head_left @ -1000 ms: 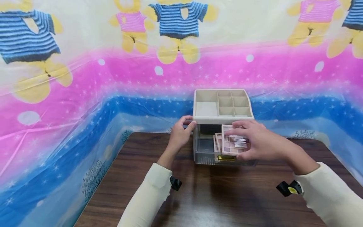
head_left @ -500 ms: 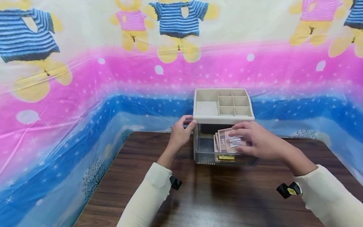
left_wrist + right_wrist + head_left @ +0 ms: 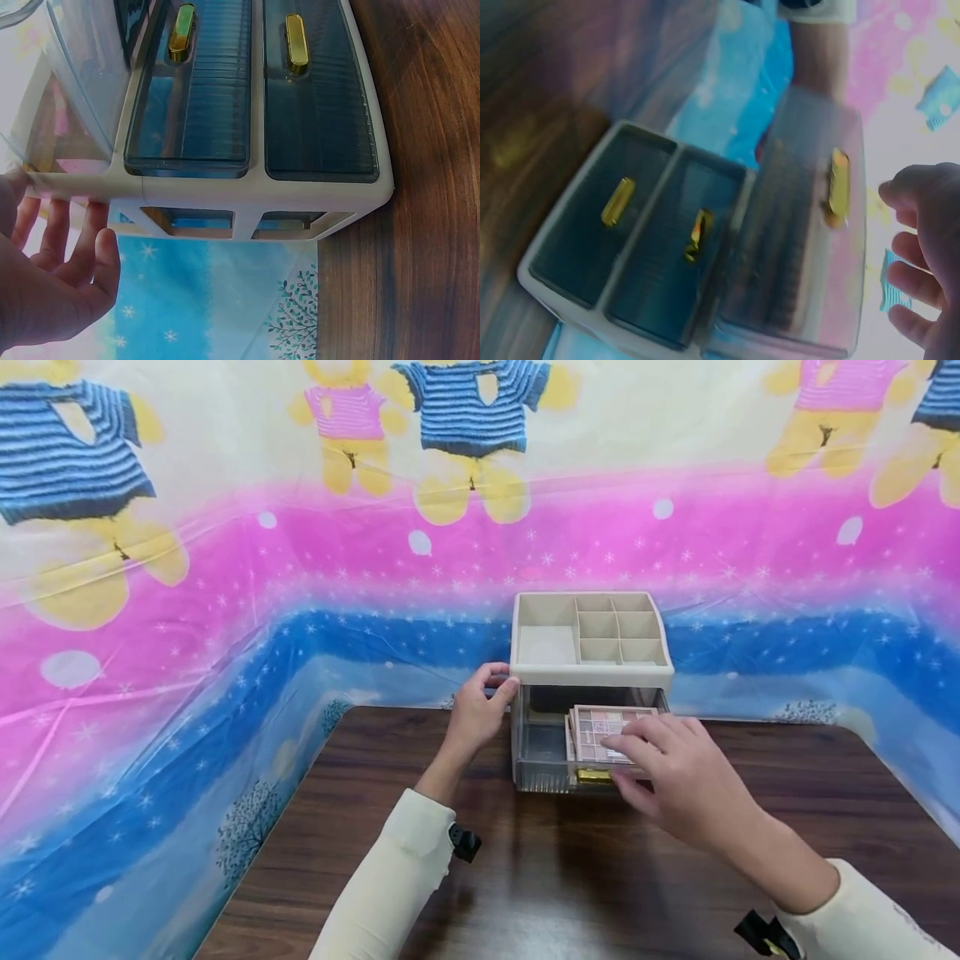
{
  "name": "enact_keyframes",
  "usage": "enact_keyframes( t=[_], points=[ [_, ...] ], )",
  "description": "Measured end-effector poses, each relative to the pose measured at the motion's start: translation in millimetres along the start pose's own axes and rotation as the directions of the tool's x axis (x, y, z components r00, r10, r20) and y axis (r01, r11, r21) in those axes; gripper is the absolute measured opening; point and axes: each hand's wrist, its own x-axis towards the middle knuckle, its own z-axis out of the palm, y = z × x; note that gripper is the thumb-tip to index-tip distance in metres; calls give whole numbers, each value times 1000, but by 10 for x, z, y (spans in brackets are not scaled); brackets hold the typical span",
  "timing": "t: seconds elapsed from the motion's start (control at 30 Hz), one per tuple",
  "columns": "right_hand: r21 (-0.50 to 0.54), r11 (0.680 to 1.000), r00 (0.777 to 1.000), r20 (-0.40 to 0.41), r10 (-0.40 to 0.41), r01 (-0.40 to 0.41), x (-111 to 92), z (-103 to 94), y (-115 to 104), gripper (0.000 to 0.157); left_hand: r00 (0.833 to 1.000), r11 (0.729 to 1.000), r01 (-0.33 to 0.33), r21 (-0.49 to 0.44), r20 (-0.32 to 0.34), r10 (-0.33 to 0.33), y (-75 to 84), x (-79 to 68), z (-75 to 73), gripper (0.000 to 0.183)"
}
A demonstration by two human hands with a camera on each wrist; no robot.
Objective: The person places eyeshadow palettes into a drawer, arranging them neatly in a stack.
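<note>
A cream storage organizer point(image 3: 592, 677) stands on the table, its clear top drawer point(image 3: 543, 777) pulled out. Inside the drawer, toward its right side, several eyeshadow palettes point(image 3: 596, 727) lie stacked. My left hand point(image 3: 480, 710) grips the organizer's left edge, thumb in front and fingers along the side, as the left wrist view shows. My right hand point(image 3: 686, 777) hovers in front of the drawer by its gold handle point(image 3: 592, 776), holding nothing. In the right wrist view its fingers point(image 3: 915, 281) are loosely bent and apart from the drawer front.
Two lower drawers with gold handles point(image 3: 298, 45) are pushed in. The organizer's top has a large compartment point(image 3: 546, 645) and several small ones. Dark wooden table point(image 3: 375, 760) surrounds it, and a patterned cloth point(image 3: 420, 643) hangs close behind.
My right hand has let go of the top palette, which now lies flat on the stack in the drawer. It has drawn back toward me. The left hand has stayed put.
</note>
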Motion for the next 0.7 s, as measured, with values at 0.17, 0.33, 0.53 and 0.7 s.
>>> enact_keyframes(
  t=[0.17,0.33,0.53,0.7],
  points=[
    [-94,992,990,-109,-89,79,-105,123,-166,33,1000,1000,-4,-13,-4,3,10,8,11,32],
    [-232,968,967,-207,-149,99,-181,245,-276,30,1000,1000,-4,-19,1,4,16,-2,17,32],
    [-302,950,949,-270,-162,77,-226,314,-352,24,1000,1000,-2,-26,1,2,11,-1,9,32],
    [-294,953,937,-307,-165,72,-229,359,-377,24,1000,999,1,-36,2,-1,15,-11,-2,32]
  ],
)
